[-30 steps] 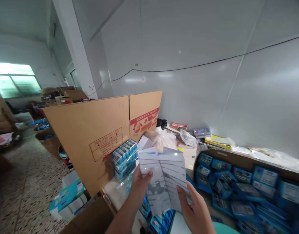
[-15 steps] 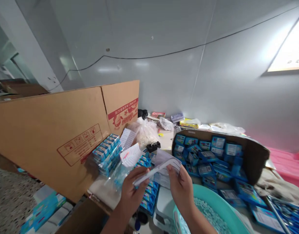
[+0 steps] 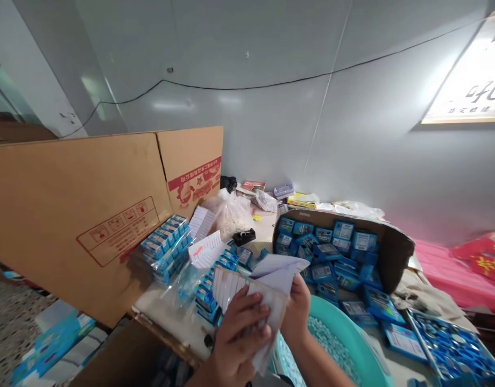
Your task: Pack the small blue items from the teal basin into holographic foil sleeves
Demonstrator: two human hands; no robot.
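Paper, a folded white sheaf, is clamped between my two hands, just above the teal basin. My left hand curls over its lower part, fingers across the front, and my right hand presses in from behind, so the hands are close together. The upper flaps fan out above my fingers. Just below my right wrist sits a teal plastic basin holding pale pellets. Left of my hands, loose blue boxes lie near a shrink-wrapped stack of blue cartons and a printed white sheet. Beyond them are a clear plastic bag of white pieces and a small black object. Past the basin, an open cardboard box is packed with blue-and-white boxes, and a blue tray lies at the right. A large cardboard carton stands upright on the left, against the grey wall.
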